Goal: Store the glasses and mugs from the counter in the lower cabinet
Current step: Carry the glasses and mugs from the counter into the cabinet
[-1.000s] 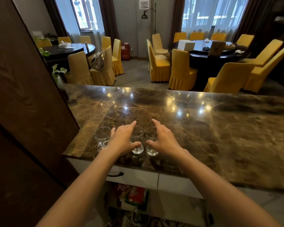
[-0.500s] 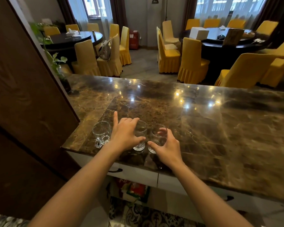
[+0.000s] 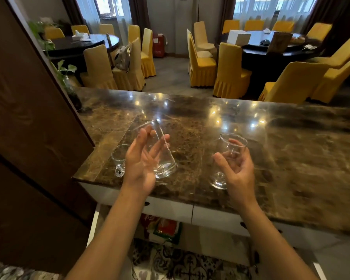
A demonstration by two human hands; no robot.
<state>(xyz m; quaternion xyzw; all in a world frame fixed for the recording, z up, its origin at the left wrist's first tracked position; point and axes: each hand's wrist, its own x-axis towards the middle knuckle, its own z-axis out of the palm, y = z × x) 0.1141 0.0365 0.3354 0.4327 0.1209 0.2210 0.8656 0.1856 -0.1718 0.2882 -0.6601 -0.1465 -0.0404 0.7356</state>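
Above a polished brown marble counter [image 3: 291, 158], two clear glasses are held, one in each hand.

The tilted glass [image 3: 160, 152] is gripped by the left hand [image 3: 138, 164], thumb and fingers curled round it, its rim leaned away and its thick base low. The second glass [image 3: 228, 156] is clasped nearly upright by the right hand [image 3: 237, 171]. A small glass mug [image 3: 119, 156] stands on the counter just beside the left hand, near the front left corner. White drawer fronts [image 3: 170, 207] are seen below, and yellow-covered chairs [image 3: 230, 71] beyond.
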